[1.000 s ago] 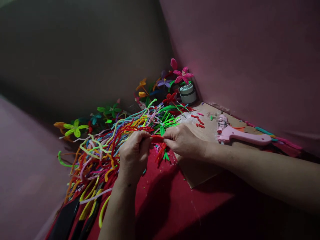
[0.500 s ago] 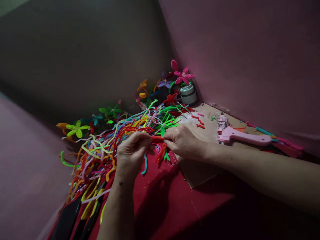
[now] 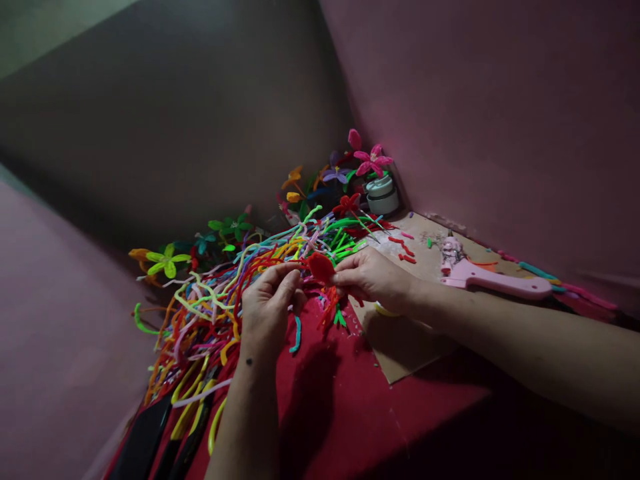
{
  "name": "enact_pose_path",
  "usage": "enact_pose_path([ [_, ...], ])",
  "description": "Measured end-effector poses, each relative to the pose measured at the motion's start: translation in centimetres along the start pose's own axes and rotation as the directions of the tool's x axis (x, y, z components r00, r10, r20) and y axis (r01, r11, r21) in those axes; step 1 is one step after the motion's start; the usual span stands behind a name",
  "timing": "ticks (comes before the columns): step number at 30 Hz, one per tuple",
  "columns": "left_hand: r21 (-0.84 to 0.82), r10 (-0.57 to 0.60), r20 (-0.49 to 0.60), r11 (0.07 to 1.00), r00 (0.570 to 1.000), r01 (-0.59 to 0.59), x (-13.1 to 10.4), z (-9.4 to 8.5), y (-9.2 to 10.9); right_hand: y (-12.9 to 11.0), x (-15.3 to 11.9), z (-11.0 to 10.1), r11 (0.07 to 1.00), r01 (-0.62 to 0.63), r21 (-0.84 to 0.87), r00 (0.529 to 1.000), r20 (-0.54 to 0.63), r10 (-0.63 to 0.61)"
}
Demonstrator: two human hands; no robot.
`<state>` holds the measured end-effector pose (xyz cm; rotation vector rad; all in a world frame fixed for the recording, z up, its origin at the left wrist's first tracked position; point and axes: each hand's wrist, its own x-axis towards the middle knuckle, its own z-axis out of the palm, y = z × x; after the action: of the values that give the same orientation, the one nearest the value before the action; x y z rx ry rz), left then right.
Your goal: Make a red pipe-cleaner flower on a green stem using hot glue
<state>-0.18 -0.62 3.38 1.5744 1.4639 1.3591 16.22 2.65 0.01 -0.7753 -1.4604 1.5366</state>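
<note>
A flat, oval red pipe-cleaner petal (image 3: 321,268) is held between my two hands above the red tabletop. My right hand (image 3: 373,275) pinches its right edge between thumb and fingers. At the petal's left end, my left hand (image 3: 270,297) has thumb and forefinger closed together on its tip. Below the petal lie short red pipe-cleaner pieces (image 3: 329,308) and green ends (image 3: 340,317). A short teal pipe cleaner (image 3: 297,335) rests on the table near my left hand.
A large heap of coloured pipe cleaners (image 3: 210,303) spreads to the left, with yellow-handled pliers (image 3: 187,417) and a black flat object (image 3: 143,437) in front. Finished fuzzy flowers (image 3: 373,161) stand behind. A pink glue gun (image 3: 493,279) lies on cardboard (image 3: 400,350) at right.
The red petal has turned from edge-on to showing its broad face. My left fingers have loosened and shifted slightly. The whole view has moved a little.
</note>
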Motion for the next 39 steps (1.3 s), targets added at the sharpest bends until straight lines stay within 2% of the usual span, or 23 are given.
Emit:
enact_pose_path([
  [3, -0.061, -0.052, 0.077, 0.997, 0.996, 0.056, 0.0, 0.4, -0.3, 0.1, 0.0, 0.1, 0.994, -0.047, 0.102, 0.998, 0.049, 0.042],
  [8, -0.055, -0.062, 0.185, 0.996, 0.981, 0.073, -0.2, 0.9, -0.8, 0.3, 0.1, 0.2, 0.994, -0.039, 0.098, 0.996, 0.089, 0.03],
  [14, 0.007, -0.006, 0.18, 1.0, 0.984, 0.005, -0.4, 1.4, -1.1, 0.0, -0.2, 0.5, 0.998, -0.047, 0.03, 0.996, 0.078, 0.045],
  [19, -0.058, 0.011, 0.171, 0.998, 0.985, -0.001, -0.3, 1.4, -1.1, 0.2, -0.1, 0.2, 0.988, -0.039, 0.149, 0.987, 0.157, 0.015],
  [24, -0.24, -0.039, 0.251, 0.965, 0.967, 0.101, -0.1, 1.2, -1.6, 0.4, 0.2, 0.0, 0.957, -0.095, 0.275, 0.991, 0.116, 0.065],
  [27, -0.272, -0.052, 0.275, 0.953, 0.96, 0.13, 0.0, 1.3, -1.8, 0.5, 0.3, 0.0, 0.928, -0.109, 0.357, 0.994, 0.058, 0.094],
  [33, -0.346, -0.089, 0.237, 0.923, 0.967, 0.17, -0.2, 2.2, -2.1, 0.7, 0.3, 0.1, 0.897, -0.099, 0.43, 0.994, 0.01, 0.106],
  [39, -0.408, -0.124, 0.1, 0.9, 0.987, 0.154, -0.4, 2.9, -2.4, 0.2, 0.1, 0.3, 0.907, -0.102, 0.408, 0.99, -0.042, 0.131],
])
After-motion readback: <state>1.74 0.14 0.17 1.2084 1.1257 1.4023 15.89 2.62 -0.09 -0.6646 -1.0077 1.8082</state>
